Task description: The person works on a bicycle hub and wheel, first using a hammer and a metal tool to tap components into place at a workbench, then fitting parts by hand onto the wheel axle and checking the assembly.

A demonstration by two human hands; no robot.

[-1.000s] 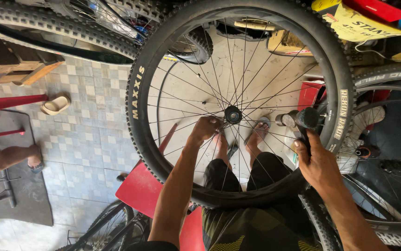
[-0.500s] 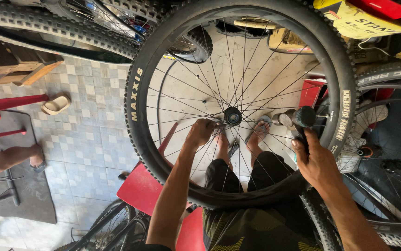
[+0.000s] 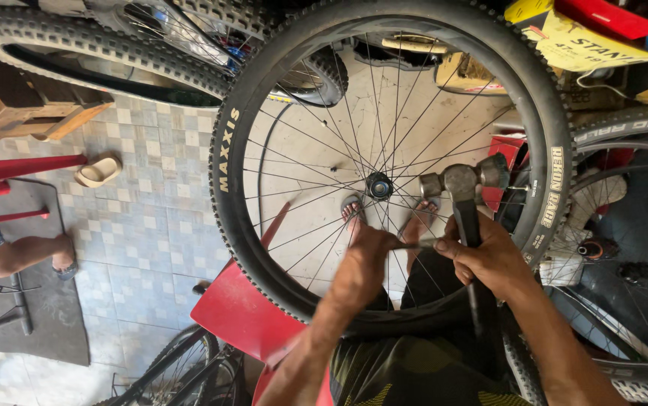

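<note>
Two hands on one wheel (image 3: 392, 173), upright before me: my right hand (image 3: 489, 259) clenched round a hammer (image 3: 463, 188), head up beside the hub (image 3: 379, 185); left hand (image 3: 365, 263) pinching a small metal piece (blurred) among the spokes.

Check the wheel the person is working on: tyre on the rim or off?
On. The knobby tyre wraps the whole visible rim of the wheel; the right hand holds a hammer beside it.

One head-worn camera looks steeply down from close above the person's lap, through the upright bicycle wheel (image 3: 392, 173) to the tiled floor (image 3: 143, 225); no second view.
</note>
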